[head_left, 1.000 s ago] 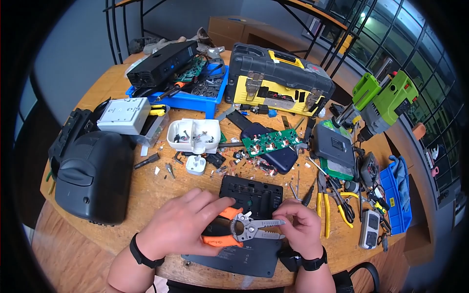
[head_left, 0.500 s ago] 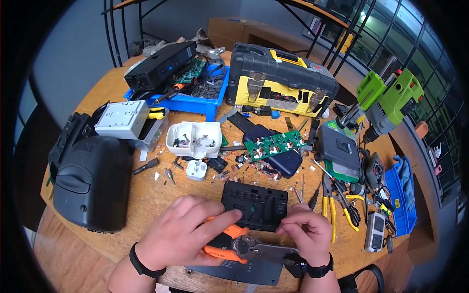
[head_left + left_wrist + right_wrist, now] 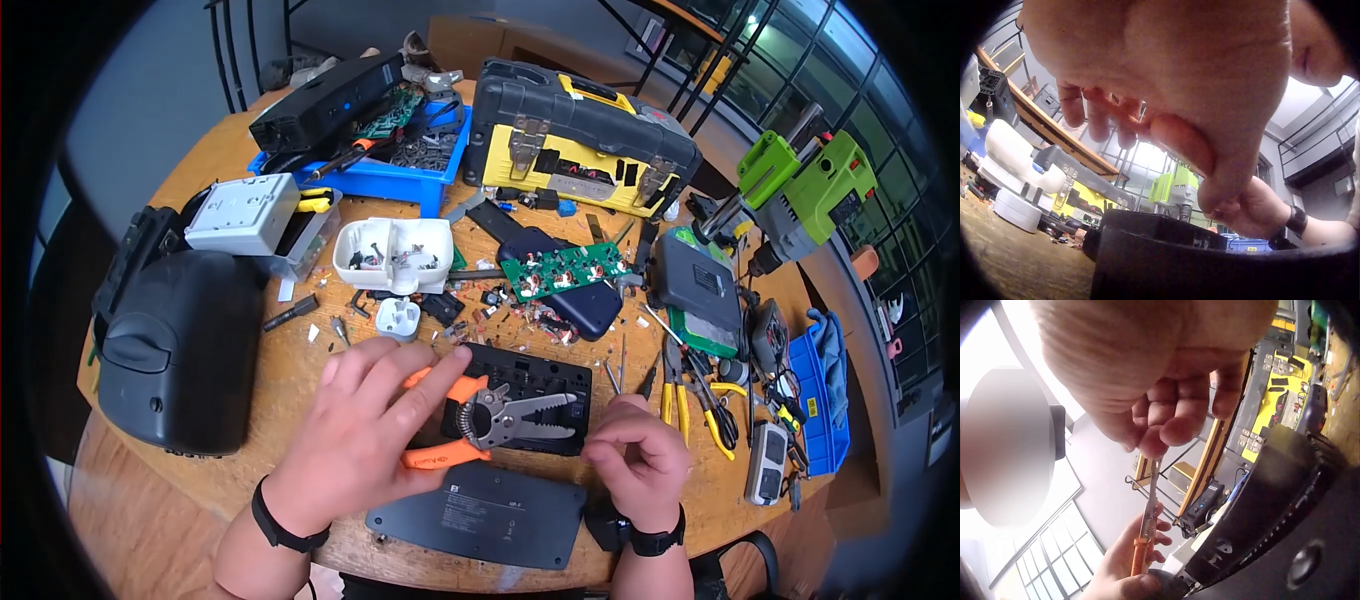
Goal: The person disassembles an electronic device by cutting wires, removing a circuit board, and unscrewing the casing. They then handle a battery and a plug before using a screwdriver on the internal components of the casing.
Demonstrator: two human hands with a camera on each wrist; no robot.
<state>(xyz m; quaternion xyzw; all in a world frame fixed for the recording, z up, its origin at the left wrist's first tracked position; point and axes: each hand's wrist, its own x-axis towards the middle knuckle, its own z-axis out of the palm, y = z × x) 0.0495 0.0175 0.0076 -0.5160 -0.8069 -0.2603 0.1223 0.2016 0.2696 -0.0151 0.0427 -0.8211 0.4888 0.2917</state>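
In the head view my left hand (image 3: pixel 365 425) holds orange-handled wire strippers (image 3: pixel 500 420) by the handles, thumb on one side and fingers on the other. The handles are spread and the toothed metal jaws stand apart, pointing right. Just right of their tips is my right hand (image 3: pixel 640 460), its fingers curled and thumb tip against the forefinger; nothing shows between them. Behind the strippers lies an opened black plastic casing (image 3: pixel 575 385). Nearer me is a dark panel (image 3: pixel 480 515) with printed text, flat on the table.
A white divided tray (image 3: pixel 395 255) of small parts and a green circuit board (image 3: pixel 565 272) lie beyond, among scraps. Yellow-handled pliers (image 3: pixel 683 405) are at right, a black casing (image 3: pixel 185 360) at left. A toolbox (image 3: pixel 580 140) and a green drill (image 3: pixel 815 200) stand farther back.
The right fingers have come off the strippers' jaw tip. The strippers tilted down, then rose and turned flat again with jaws spread, now over the black casing.
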